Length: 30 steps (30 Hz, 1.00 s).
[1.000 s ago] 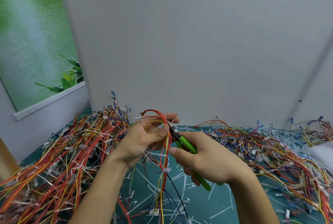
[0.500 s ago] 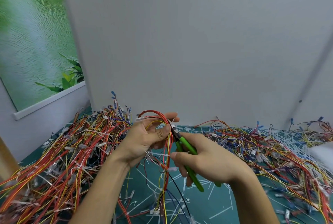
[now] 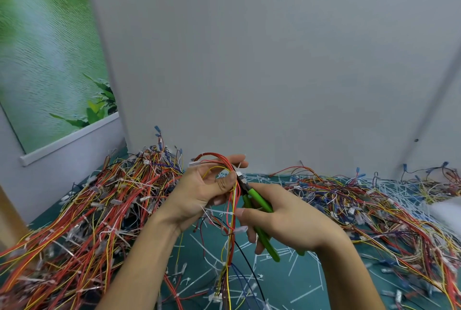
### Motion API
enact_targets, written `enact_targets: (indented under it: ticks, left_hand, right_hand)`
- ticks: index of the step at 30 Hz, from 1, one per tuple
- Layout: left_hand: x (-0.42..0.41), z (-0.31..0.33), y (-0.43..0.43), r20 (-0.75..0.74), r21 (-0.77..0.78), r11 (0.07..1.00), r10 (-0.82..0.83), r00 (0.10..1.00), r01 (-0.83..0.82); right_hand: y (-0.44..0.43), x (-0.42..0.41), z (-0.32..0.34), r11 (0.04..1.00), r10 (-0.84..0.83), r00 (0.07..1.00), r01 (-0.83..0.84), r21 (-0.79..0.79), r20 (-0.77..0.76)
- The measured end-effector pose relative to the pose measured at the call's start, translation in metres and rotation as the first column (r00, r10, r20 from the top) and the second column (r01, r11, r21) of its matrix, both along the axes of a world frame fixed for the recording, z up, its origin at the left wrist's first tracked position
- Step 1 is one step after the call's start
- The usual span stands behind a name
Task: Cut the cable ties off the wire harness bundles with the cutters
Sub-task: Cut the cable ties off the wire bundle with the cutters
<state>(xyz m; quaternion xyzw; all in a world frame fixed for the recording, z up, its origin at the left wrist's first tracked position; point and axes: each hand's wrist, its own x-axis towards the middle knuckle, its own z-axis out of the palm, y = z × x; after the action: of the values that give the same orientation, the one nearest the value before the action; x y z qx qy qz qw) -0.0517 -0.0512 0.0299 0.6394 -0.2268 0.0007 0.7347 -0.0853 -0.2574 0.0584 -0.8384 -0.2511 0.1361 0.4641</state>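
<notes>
My left hand [image 3: 199,192] grips a wire harness bundle [image 3: 230,234] of red, orange and yellow wires, looped over the fingers and hanging down to the mat. A white cable tie [image 3: 239,173] sits on the bundle just past my thumb tip. My right hand [image 3: 287,222] holds green-handled cutters [image 3: 259,212], whose dark jaws reach up to that tie. Whether the jaws have closed on the tie is too small to tell. More white ties wrap the bundle lower down.
A big heap of tied harnesses [image 3: 87,222] fills the left of the green mat [image 3: 287,284]. Loose wires [image 3: 374,209] spread at the right. Several cut white ties litter the mat between. A grey wall stands close behind.
The cutter handles have swung a little between the frames and my right hand has shifted slightly down. My left hand keeps the bundle in the same place.
</notes>
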Motion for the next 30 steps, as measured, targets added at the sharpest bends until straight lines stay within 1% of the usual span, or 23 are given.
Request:
enact_targets:
  ticks: [3, 7, 10, 15, 19, 23, 27, 30]
  left_hand:
    - [0.0003, 0.0, -0.0011, 0.005, 0.012, 1.0, 0.005, 1.0, -0.005]
    - [0.0007, -0.001, -0.0005, 0.008, 0.006, 1.0, 0.007, 1.0, -0.007]
    - [0.0009, -0.0014, 0.0014, 0.017, -0.008, 1.0, -0.016, 1.0, 0.016]
    - [0.0008, -0.0011, -0.0002, 0.005, 0.021, 1.0, -0.009, 1.0, 0.008]
    - [0.0014, -0.0016, 0.0004, -0.017, 0.044, 0.999, -0.002, 1.0, 0.002]
    - [0.0011, -0.0014, 0.0002, -0.017, 0.059, 0.998, -0.01, 1.0, 0.011]
    - [0.0015, -0.0019, 0.0008, -0.027, 0.022, 0.999, -0.035, 0.999, 0.036]
    - [0.0014, -0.0027, 0.0007, -0.015, 0.053, 0.997, -0.052, 0.999, 0.052]
  right_hand:
    - [-0.0008, 0.0022, -0.0019, 1.0, 0.012, 1.0, -0.011, 0.017, -0.003]
    - [-0.0001, 0.0042, -0.0074, 0.997, 0.002, 1.0, -0.004, 0.081, 0.02]
    - [-0.0006, 0.0042, -0.0087, 0.997, 0.003, 0.999, -0.007, 0.076, 0.051]
    - [-0.0023, 0.0053, -0.0084, 0.996, 0.014, 1.0, -0.016, 0.083, 0.025]
    - [-0.0025, 0.0038, -0.0053, 0.998, 0.047, 0.999, -0.046, 0.046, -0.025]
    - [-0.0035, 0.0033, -0.0041, 0.997, 0.055, 0.997, -0.053, 0.05, -0.051]
    - [-0.0046, 0.0041, -0.0069, 1.0, 0.01, 1.0, -0.01, -0.004, 0.026]
    - [-0.007, 0.0042, -0.0069, 1.0, 0.001, 0.999, 0.0, -0.025, 0.041]
